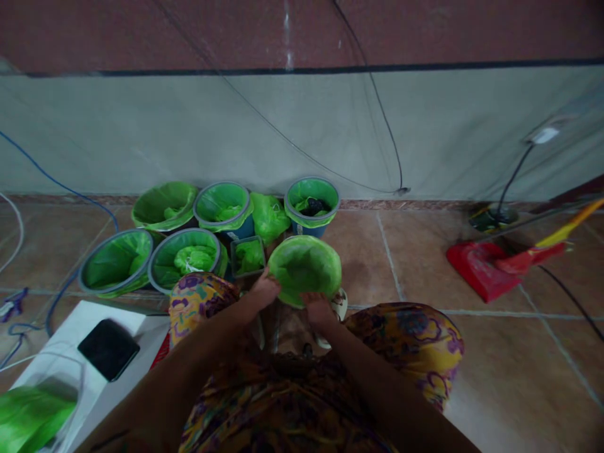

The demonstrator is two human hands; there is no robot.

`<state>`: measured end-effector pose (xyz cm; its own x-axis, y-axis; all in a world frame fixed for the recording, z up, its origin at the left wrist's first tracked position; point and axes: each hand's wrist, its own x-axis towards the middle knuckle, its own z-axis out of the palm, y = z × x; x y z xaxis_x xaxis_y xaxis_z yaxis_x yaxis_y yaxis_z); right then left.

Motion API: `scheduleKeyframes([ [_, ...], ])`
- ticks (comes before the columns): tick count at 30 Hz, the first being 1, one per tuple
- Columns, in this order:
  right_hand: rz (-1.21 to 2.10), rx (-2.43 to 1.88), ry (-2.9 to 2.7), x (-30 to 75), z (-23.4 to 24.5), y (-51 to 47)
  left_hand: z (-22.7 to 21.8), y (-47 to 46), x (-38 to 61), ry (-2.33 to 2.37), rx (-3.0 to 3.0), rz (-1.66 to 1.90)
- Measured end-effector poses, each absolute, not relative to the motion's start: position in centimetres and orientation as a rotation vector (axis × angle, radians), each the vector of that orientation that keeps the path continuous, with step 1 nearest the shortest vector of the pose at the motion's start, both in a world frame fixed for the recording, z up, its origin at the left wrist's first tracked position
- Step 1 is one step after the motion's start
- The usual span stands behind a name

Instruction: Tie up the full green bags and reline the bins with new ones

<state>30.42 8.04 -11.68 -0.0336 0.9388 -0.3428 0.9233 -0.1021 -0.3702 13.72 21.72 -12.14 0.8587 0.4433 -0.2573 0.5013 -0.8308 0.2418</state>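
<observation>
Between my feet stands a bin whose inside and rim are covered by a light green bin liner. My left hand grips the liner at the left side of the rim. At the near edge, my right hand has its fingers curled over the liner; the fingertips are partly hard to see in the dim light. Just left of this bin sits a small square bin with green plastic in it. A round lined bin behind it holds something dark.
More green-lined bins stand on the left, with a knotted green bag among them. A black phone lies on a white surface. To the right is a red dustpan. Cables run along the wall and floor.
</observation>
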Motion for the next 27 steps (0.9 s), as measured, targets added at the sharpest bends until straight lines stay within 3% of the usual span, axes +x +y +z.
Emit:
scheduleKeyframes([
  [7, 0.745, -2.354, -1.884, 33.8, -10.9, 8.6, -8.3, 19.3, 15.7, 0.858, 2.802, -0.476],
  [13, 0.773, -2.265, -2.221, 32.8, -12.9, 7.7, -10.7, 16.0, 16.9, 0.813, 2.644, -0.595],
  [27, 0.811, -2.171, -2.434, 33.1, -15.2, 8.8, -13.5, 16.3, 15.9, 0.675, 2.699, -0.596],
])
